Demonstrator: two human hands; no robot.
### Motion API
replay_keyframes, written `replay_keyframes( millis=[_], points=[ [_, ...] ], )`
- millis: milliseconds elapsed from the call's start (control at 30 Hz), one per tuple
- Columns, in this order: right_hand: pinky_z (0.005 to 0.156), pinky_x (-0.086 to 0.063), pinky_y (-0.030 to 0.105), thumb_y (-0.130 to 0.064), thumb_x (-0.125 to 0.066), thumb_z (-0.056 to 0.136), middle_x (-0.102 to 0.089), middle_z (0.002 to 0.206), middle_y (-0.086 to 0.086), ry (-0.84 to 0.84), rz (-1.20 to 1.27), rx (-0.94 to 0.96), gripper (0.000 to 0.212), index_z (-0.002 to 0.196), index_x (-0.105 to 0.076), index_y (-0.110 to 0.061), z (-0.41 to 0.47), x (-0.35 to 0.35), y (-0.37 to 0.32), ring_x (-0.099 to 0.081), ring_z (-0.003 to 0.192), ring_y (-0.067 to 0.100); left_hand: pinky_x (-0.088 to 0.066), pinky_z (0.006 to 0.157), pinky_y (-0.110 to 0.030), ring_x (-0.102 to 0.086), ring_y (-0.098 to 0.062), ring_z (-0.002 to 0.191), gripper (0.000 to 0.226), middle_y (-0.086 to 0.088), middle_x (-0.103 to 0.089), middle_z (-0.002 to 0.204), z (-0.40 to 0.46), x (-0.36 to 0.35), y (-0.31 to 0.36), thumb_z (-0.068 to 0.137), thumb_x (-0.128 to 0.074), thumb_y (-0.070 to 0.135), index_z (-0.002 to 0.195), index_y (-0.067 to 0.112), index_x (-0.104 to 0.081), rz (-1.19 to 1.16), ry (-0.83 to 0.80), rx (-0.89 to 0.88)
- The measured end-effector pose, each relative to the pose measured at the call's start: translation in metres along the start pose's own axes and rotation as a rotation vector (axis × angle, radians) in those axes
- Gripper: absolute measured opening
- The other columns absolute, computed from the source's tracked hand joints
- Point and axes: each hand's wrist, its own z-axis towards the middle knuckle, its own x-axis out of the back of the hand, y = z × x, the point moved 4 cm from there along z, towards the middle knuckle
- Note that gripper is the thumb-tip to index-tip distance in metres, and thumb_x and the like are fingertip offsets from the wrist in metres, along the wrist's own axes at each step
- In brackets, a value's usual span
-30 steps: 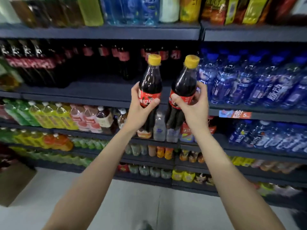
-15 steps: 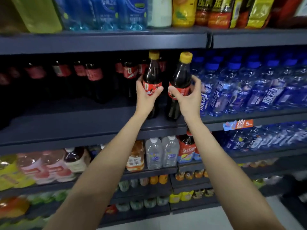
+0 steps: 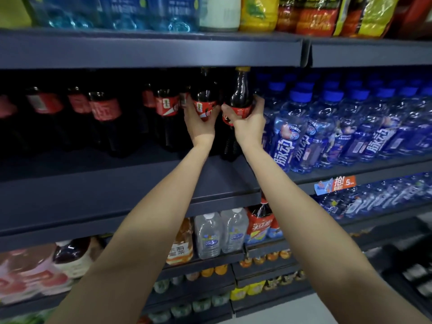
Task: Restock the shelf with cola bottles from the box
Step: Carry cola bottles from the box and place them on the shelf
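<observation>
Our left hand point(image 3: 201, 122) and right hand point(image 3: 249, 126) each gripped a cola bottle point(image 3: 204, 99), crowded between shelved colas point(image 3: 105, 113) and blue bottles point(image 3: 301, 127).

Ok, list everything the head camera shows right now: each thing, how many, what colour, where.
held cola bottles: two, dark with red labels, one in the left hand, one in the right hand, at the right end of the cola row
shelved cola bottles: several, dark with red labels, middle shelf, left
blue drink bottles: many, middle shelf, right
middle shelf: one, dark grey
clear water bottles: two, shelf below
price tag: one, orange, shelf edge, right
left hand: grips a bottle
right hand: grips a bottle
</observation>
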Motion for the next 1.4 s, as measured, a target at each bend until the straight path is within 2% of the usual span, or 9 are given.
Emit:
replay_keyframes(
  millis=[100, 200, 367, 500, 867, 1067, 1167, 1233, 1400],
  points=[
    [0.075, -0.042, 0.007, -0.023, -0.081, 0.073, -0.063, 0.113, 0.010, 0.001, -0.018, 0.005, 0.070, 0.128, -0.042, -0.005, 0.011, -0.010, 0.009, -0.061, 0.098, 0.017, -0.013, 0.117, -0.031, -0.017, -0.026, 0.145, 0.086, -0.013, -0.017, 0.157, 0.002, -0.004, -0.001, 0.087, -0.066, 0.026, 0.151, 0.008, -0.011, 0.072, -0.024, -0.023],
    [0.083, -0.041, 0.014, -0.026, -0.077, 0.077, -0.061, 0.121, 0.016, -0.035, -0.089, -0.003, 0.072, 0.133, -0.039, -0.001, 0.019, -0.020, 0.014, -0.060, 0.107, 0.023, -0.011, 0.116, -0.036, -0.011, -0.030, 0.144, 0.086, -0.016, -0.009, 0.158, -0.001, -0.003, -0.001, 0.089, -0.061, 0.025, 0.151, 0.009, -0.004, 0.198, -0.071, -0.047],
    [0.104, -0.026, 0.024, -0.032, -0.061, 0.089, -0.036, 0.146, 0.023, -0.129, -0.279, 0.035, 0.082, 0.148, -0.014, 0.000, 0.010, -0.024, 0.026, -0.038, 0.133, 0.032, -0.031, 0.109, -0.049, -0.024, -0.039, 0.138, 0.098, -0.019, -0.017, 0.152, -0.007, 0.019, -0.011, 0.082, -0.069, 0.016, 0.152, 0.021, 0.000, 0.482, -0.167, -0.013],
    [0.099, -0.038, 0.045, -0.020, -0.060, 0.089, -0.038, 0.139, 0.024, -0.206, -0.658, -0.049, 0.085, 0.151, -0.001, -0.009, -0.027, -0.013, 0.055, -0.040, 0.127, 0.040, -0.046, 0.096, -0.053, -0.043, -0.036, 0.129, 0.095, -0.016, -0.034, 0.146, -0.010, 0.027, -0.015, 0.085, -0.069, 0.026, 0.152, 0.024, -0.002, 0.644, -0.198, -0.045],
    [0.093, -0.044, 0.045, -0.015, -0.059, 0.089, -0.040, 0.139, 0.021, -0.252, -0.745, -0.111, 0.085, 0.150, 0.000, -0.008, -0.034, -0.017, 0.053, -0.047, 0.122, 0.036, -0.042, 0.098, -0.037, -0.042, -0.030, 0.127, 0.083, -0.017, -0.036, 0.139, -0.016, 0.019, -0.013, 0.083, -0.070, 0.014, 0.150, 0.017, -0.021, 0.536, -0.082, -0.139],
    [0.111, -0.026, 0.037, -0.021, -0.056, 0.092, -0.012, 0.156, 0.016, -0.458, -0.750, -0.014, 0.075, 0.150, -0.010, -0.010, -0.051, 0.006, 0.029, -0.014, 0.143, 0.030, -0.045, 0.101, -0.043, -0.046, -0.030, 0.125, 0.087, -0.015, -0.034, 0.141, -0.018, 0.027, -0.008, 0.080, -0.067, 0.009, 0.150, 0.015, -0.016, 0.455, -0.147, 0.089],
    [0.111, -0.028, 0.039, -0.021, -0.055, 0.093, -0.022, 0.154, 0.012, -0.511, -0.737, 0.055, 0.063, 0.148, -0.025, -0.015, -0.066, 0.029, 0.006, -0.021, 0.141, 0.029, -0.041, 0.100, -0.032, -0.046, -0.028, 0.125, 0.081, -0.014, -0.034, 0.144, -0.038, 0.032, 0.008, 0.085, -0.065, 0.015, 0.150, 0.016, -0.015, 0.493, -0.279, 0.218],
    [0.104, -0.037, 0.042, -0.023, -0.053, 0.093, -0.040, 0.145, 0.010, -0.519, -0.766, 0.109, 0.054, 0.144, -0.035, -0.015, -0.077, 0.052, -0.010, -0.038, 0.132, 0.028, -0.042, 0.102, -0.033, -0.050, -0.022, 0.122, 0.072, -0.009, -0.044, 0.140, -0.062, 0.035, 0.022, 0.087, -0.063, 0.022, 0.148, 0.017, -0.024, 0.508, -0.385, 0.283],
    [0.076, -0.051, 0.039, -0.030, -0.052, 0.092, -0.068, 0.110, 0.003, -0.443, -0.920, 0.205, 0.036, 0.128, -0.053, -0.021, -0.113, 0.148, -0.038, -0.064, 0.097, 0.030, -0.046, 0.096, -0.026, -0.063, -0.008, 0.097, 0.032, 0.010, -0.068, 0.100, -0.160, 0.020, 0.070, 0.089, -0.060, 0.020, 0.121, 0.020, -0.058, 0.400, -0.559, 0.205]
  ],
)
